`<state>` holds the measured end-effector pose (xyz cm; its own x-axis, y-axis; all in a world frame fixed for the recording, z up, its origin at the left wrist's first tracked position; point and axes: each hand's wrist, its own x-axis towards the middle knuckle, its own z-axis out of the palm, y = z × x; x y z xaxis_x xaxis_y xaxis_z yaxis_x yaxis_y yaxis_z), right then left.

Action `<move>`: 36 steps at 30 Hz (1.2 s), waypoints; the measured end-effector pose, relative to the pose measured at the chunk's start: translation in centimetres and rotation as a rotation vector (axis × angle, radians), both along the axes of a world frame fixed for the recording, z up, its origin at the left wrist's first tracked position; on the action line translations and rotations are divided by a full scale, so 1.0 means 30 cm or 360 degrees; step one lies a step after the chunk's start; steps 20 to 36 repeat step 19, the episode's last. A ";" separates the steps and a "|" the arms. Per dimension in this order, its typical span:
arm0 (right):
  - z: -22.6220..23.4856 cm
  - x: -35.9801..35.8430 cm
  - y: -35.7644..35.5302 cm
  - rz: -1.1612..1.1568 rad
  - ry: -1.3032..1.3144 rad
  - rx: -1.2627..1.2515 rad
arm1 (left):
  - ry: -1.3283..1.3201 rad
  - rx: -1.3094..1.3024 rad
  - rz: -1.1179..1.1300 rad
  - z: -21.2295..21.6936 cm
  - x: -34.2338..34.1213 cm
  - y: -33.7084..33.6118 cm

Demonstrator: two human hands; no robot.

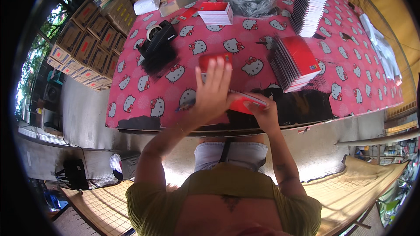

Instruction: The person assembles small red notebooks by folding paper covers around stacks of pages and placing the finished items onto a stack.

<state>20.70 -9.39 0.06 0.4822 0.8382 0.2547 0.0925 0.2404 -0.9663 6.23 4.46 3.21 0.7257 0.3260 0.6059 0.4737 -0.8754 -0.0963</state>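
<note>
My left hand (211,92) is stretched out with its fingers straight, held over the near middle of the table. My right hand (266,114) grips a small red notebook (243,105) by its right end, thumb on top, near the table's front edge. The notebook's left end lies beside the heel of my left hand and is partly hidden by it. Just beyond my left fingers sits another red notebook (204,61), partly covered by them. To the right stands a stack of red spiral notebooks (302,57), its coils facing left.
The table (236,47) has a pink patterned cover, torn to black at the front. A black tape dispenser (158,39) stands left. Farther back are a short notebook stack (215,16), crumpled clear plastic (247,0) and a tall spiral notebook stack (309,6). Cardboard boxes (83,37) fill the left side.
</note>
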 end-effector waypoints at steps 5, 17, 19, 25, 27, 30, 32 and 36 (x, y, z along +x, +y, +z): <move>0.030 0.027 -0.039 -0.0012 0.0057 -0.0033 | 0.0293 -0.0044 -0.0361 -0.070 -0.058 -0.113; -0.113 0.035 -0.013 0.0139 -0.0193 -0.0141 | 0.0275 -0.0403 -0.0514 -0.116 -0.035 -0.022; -0.139 0.042 -0.006 0.0262 -0.0062 -0.0159 | 0.0301 -0.0381 -0.0613 -0.167 -0.044 0.004; -0.139 0.042 -0.006 0.0262 -0.0062 -0.0159 | 0.0301 -0.0381 -0.0613 -0.167 -0.044 0.004; -0.139 0.042 -0.006 0.0262 -0.0062 -0.0159 | 0.0301 -0.0381 -0.0613 -0.167 -0.044 0.004; -0.139 0.042 -0.006 0.0262 -0.0062 -0.0159 | 0.0301 -0.0381 -0.0613 -0.167 -0.044 0.004; -0.139 0.042 -0.006 0.0262 -0.0062 -0.0159 | 0.0301 -0.0381 -0.0613 -0.167 -0.044 0.004; -0.139 0.042 -0.006 0.0262 -0.0062 -0.0159 | 0.0301 -0.0381 -0.0613 -0.167 -0.044 0.004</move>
